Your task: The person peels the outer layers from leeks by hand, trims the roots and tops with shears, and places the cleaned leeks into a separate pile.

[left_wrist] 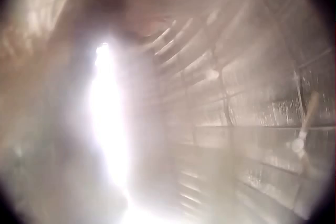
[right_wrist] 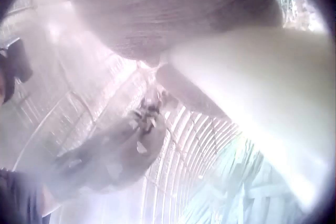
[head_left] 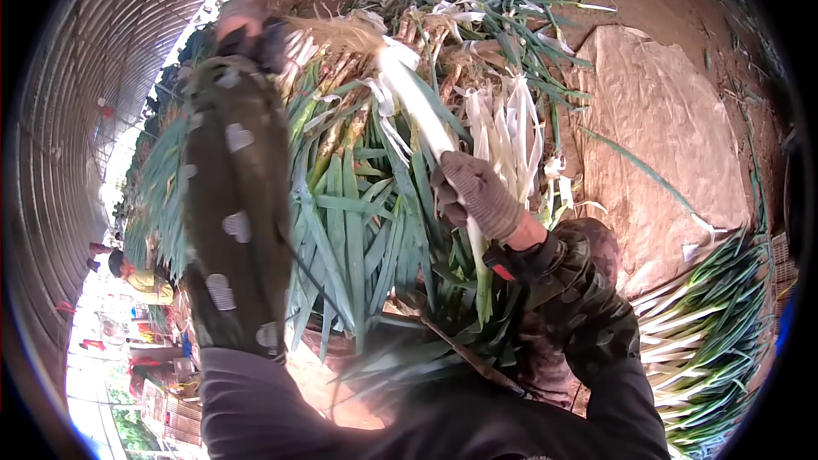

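My right hand (head_left: 477, 193), in a ribbed brown glove, grips a long white leek (head_left: 415, 102) around its shaft. The leek slants from a tuft of pale roots (head_left: 341, 34) at the upper left down to its green end near my right forearm. In the right wrist view the white shaft (right_wrist: 262, 87) runs close beside the gloved fingers (right_wrist: 173, 14). Far forward at the upper left, my left hand (head_left: 243, 15) is a motion blur beyond a camouflage sleeve; I cannot tell whether it holds anything. The left wrist view is mostly haze.
A large heap of leeks (head_left: 349, 204) lies beneath my hands. Beside it on the right is a brown sheet (head_left: 656, 153), with a row of cleaned leeks (head_left: 699, 341) below. A ribbed curved wall (head_left: 77, 119) rises on the left, and a person (head_left: 141, 281) is further off.
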`<state>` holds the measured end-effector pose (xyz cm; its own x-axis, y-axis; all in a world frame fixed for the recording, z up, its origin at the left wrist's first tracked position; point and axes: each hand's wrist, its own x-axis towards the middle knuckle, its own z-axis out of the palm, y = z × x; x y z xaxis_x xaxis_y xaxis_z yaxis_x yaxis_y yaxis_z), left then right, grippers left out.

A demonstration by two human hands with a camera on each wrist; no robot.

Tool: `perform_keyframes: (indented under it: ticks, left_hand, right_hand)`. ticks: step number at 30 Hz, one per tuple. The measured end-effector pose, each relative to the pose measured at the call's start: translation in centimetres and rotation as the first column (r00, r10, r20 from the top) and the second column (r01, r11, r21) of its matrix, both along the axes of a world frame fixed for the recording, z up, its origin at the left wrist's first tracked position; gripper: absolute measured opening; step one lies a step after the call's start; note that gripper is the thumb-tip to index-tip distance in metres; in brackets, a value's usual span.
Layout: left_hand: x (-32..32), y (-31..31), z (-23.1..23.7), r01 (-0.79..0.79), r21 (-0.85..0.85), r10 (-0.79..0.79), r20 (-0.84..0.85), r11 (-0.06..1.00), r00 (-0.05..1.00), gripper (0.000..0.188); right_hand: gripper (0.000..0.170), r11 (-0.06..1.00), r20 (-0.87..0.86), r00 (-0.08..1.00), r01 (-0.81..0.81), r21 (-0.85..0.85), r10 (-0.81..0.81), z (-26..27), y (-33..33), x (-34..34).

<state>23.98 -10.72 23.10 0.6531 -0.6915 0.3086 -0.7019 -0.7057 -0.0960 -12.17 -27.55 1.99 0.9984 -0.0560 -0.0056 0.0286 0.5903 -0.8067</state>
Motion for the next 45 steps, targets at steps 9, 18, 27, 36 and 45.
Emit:
perform_keyframes:
  ticks: [9, 18, 27, 36, 45]
  left_hand:
    - [-2.0, 7.5, -8.6, -0.164, 0.148, 0.214, -0.449, 0.975, 0.868, 0.105]
    - [-33.1, -2.7, -22.3, -0.081, -0.302, -0.261, -0.909, 0.950, 0.325, 0.038]
    - [-30.1, -0.8, -17.4, -0.160, -0.707, -0.710, -0.703, 0.688, 0.053, 0.042]
    - [-32.4, 0.0, -14.2, -0.245, -0.788, -0.824, -0.555, 0.565, -0.117, 0.044]
    - [-29.9, -3.2, -2.0, 0.297, -0.367, -0.419, -0.318, 0.881, 0.850, 0.057]
  right_hand:
    - [0.039, 0.953, -0.041, 0.952, 0.301, -0.031, -0.302, -0.3, -2.8, 1.6]
    - [0.034, 0.832, 0.245, 0.829, 0.541, -0.126, -0.502, 0.2, -2.2, 3.9]
    - [0.033, -0.020, 0.641, 0.730, 0.656, -0.754, -0.238, 11.2, -6.0, 1.7]
    - [0.063, -0.731, 0.475, 0.657, 0.681, -0.043, 0.585, 18.0, -7.8, -0.6]
    - [0.020, -0.918, 0.563, 0.827, 0.230, -0.322, 0.010, 25.8, -15.1, -7.1]
